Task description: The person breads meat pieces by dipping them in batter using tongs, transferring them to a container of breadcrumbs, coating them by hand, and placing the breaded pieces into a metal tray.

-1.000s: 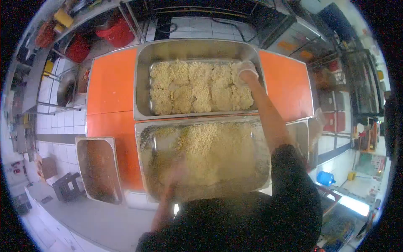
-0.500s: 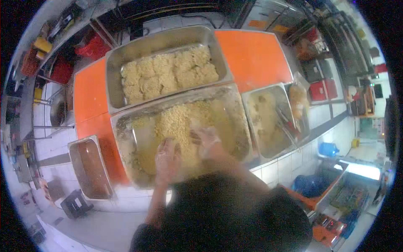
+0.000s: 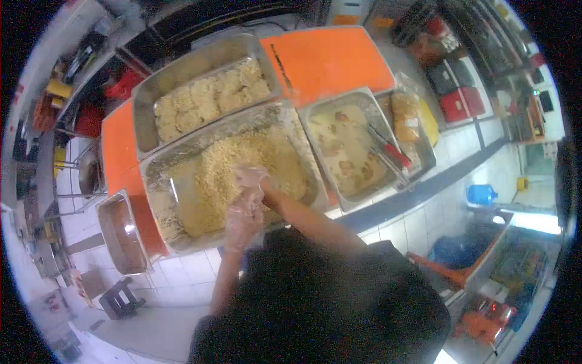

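My left hand (image 3: 244, 219) and my right hand (image 3: 251, 177), in clear plastic gloves, meet over the near edge of a large steel pan (image 3: 291, 115). Inside that pan lies pale yellow crumbly coating (image 3: 221, 159). The hands touch or overlap; their fingers are too blurred to tell what, if anything, is between them. Behind stands a deep steel pan (image 3: 144, 121) holding coated pieces (image 3: 209, 97) packed side by side. To the right, a steel pan (image 3: 315, 142) holds pale liquid with several pieces in it, and red-handled tongs (image 3: 397, 156) lie across its right side.
Orange boards (image 3: 330, 60) lie under and beside the pans. At the left edge sits a narrow steel tray (image 3: 124, 233). A plastic bag of orange-brown contents (image 3: 407, 115) rests beyond the liquid pan. A blue bottle (image 3: 482, 194) stands far right.
The view has swung toward the right, showing more of the liquid pan. My right hand has come from the back pan to the coating and now meets my left hand.
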`<state>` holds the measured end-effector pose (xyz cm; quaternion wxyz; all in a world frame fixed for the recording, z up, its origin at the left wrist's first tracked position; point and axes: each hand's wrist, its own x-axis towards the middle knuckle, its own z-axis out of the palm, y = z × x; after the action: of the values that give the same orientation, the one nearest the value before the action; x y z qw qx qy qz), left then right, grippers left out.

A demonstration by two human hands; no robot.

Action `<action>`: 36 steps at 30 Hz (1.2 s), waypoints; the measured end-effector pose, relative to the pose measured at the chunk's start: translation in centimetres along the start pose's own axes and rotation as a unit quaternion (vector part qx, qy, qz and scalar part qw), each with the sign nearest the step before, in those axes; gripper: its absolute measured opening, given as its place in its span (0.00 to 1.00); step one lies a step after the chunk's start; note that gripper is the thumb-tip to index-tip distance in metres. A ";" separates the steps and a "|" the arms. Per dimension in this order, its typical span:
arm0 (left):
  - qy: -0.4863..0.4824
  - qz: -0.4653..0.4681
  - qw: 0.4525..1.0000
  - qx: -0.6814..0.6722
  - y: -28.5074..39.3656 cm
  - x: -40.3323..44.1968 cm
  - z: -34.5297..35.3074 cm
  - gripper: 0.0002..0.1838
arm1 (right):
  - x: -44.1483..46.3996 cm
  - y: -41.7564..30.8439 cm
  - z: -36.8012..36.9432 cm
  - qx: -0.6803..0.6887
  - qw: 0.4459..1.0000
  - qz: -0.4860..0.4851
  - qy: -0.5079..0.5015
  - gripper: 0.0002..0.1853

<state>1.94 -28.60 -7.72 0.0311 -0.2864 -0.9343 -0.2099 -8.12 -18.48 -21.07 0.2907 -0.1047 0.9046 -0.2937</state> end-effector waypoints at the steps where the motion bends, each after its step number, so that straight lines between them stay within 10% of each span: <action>1: 0.026 0.012 0.998 -0.057 0.5 0.3 -0.1 0.12 | 0.8 0.2 1.9 0.051 0.987 -0.106 0.113 0.27; 3: 0.049 0.024 0.992 -0.116 1.8 0.3 -0.6 0.12 | -1.2 -0.2 2.2 0.101 0.947 -0.206 0.226 0.28; 6: -0.051 -0.095 0.986 -0.130 3.7 -0.2 -1.3 0.14 | -7.2 -4.0 -2.2 0.613 0.785 -0.024 0.086 0.29; 9: 0.034 -0.008 0.997 -0.069 5.1 -0.2 -1.4 0.12 | -5.6 -3.2 -0.6 0.688 0.720 -0.033 0.088 0.30; 14: 0.001 -0.268 0.933 -0.241 5.9 -2.0 1.5 0.11 | -14.1 2.8 -7.2 0.226 0.931 -0.165 0.235 0.20; 19: 0.179 -0.159 0.945 -0.221 6.0 -1.0 5.4 0.12 | -27.6 14.0 -13.1 0.040 0.889 -0.106 0.443 0.16; 21: 0.220 -0.202 0.899 -0.319 6.3 -0.3 6.4 0.11 | -30.2 12.8 -19.9 -0.251 0.932 0.222 0.141 0.13; 24: 0.072 -0.119 0.990 0.035 7.1 0.8 5.0 0.07 | -34.1 18.5 -19.8 -0.432 0.826 0.188 0.308 0.15; 27: 0.046 -0.251 0.963 -0.084 9.7 2.7 4.6 0.06 | -35.0 19.4 -22.2 -0.242 0.855 0.332 0.317 0.13; 29: 0.078 -0.057 0.995 -0.035 11.6 3.1 6.3 0.07 | -35.4 20.1 -22.1 -0.261 0.904 0.277 0.198 0.14; 34: -0.038 0.131 0.962 -0.236 23.2 11.2 10.4 0.12 | -34.9 21.3 -21.3 -0.161 0.893 0.327 0.266 0.17; 36: -0.109 0.066 0.965 -0.230 26.5 12.9 12.3 0.14 | -35.1 21.8 -21.0 -0.126 0.894 0.340 0.262 0.19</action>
<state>6.46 2.98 -6.74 -0.1240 -0.3678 -0.8376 -0.3844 7.53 21.64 -3.83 0.1101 0.2545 0.9577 -0.0770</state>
